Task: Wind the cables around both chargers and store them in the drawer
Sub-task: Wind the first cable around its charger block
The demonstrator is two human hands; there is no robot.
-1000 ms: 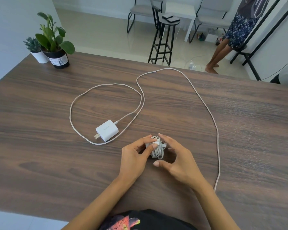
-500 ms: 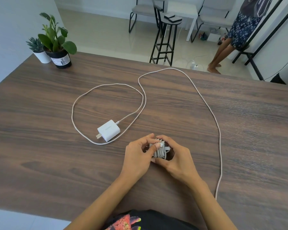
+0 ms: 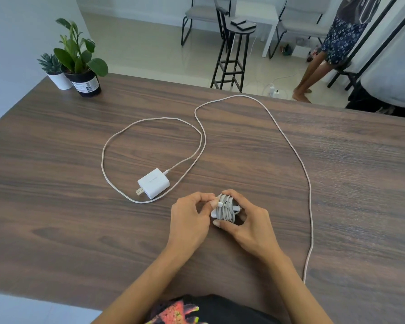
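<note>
A: Moved since 1 s back: right hand [image 3: 248, 220] closed in tighter round wound charger [image 3: 225, 208]; fingers were spread, now curled on it. Left hand [image 3: 192, 216] shifted a bit too, thumb + forefinger up against the bundle's left side.

B: Grip status?

A: Right: fingers over the top, thumb under the near side, clamped on wound charger. Left: pinching the white plug end of its cable at the bundle's left face. Hands together, touching via the bundle.

B: Bundle lifted or down?

A: Can't tell; at or just above wooden table [image 3: 56, 206], front-centre.

B: Other charger?

A: Loose charger [image 3: 153, 183] lying flat just left + slightly beyond wound charger, prongs pointing near-left. Not wound. Loose cable [image 3: 297, 157] plugged in at its far-right corner, looping left round it, then sweeping far out beyond wound charger, down its right side, ending at table's near edge right of right forearm.

B: Touching the bundle?

A: No, well apart on the right; nearest bit of the loop passes just left of left hand.

B: Anything else?

A: Two potted plants [image 3: 80, 64] far-left of wound charger at table's back corner. Past the table: black stool [image 3: 234, 50], chairs, a second person's legs [image 3: 313, 73] far-right. Drawer not seen.
</note>
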